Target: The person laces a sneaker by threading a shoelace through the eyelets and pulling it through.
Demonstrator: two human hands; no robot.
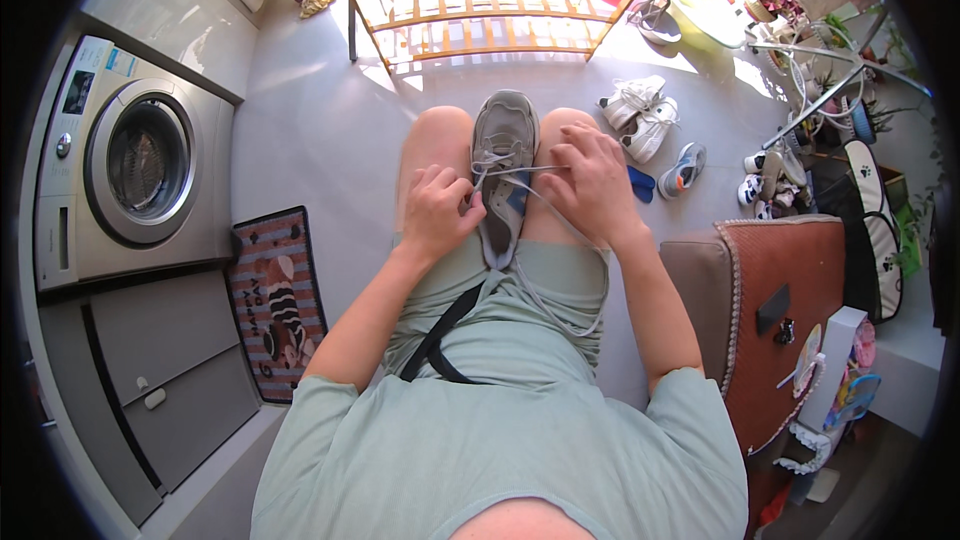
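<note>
A grey sneaker (pixel 500 219) with a blue side patch rests on my lap between my knees, toe pointing away from me. Its light shoelace (pixel 540 167) is threaded through part of the eyelets. At the shoe's left edge, my left hand (pixel 442 210) pinches a short stretch of lace between thumb and fingers. A strand runs taut from the eyelets to my right hand (pixel 589 176), whose fingers grip it over my right knee. Another long length of lace loops down across my shorts; its end is hard to make out.
A wooden shoe rack (pixel 487 17) stands ahead. White sneakers (pixel 641 116), a grey-orange sneaker (pixel 682 170) and a blue flat piece (pixel 641 184) lie right on the floor. A washing machine (pixel 142 161) and mat (pixel 277 304) are left, a covered bench (pixel 787 300) right.
</note>
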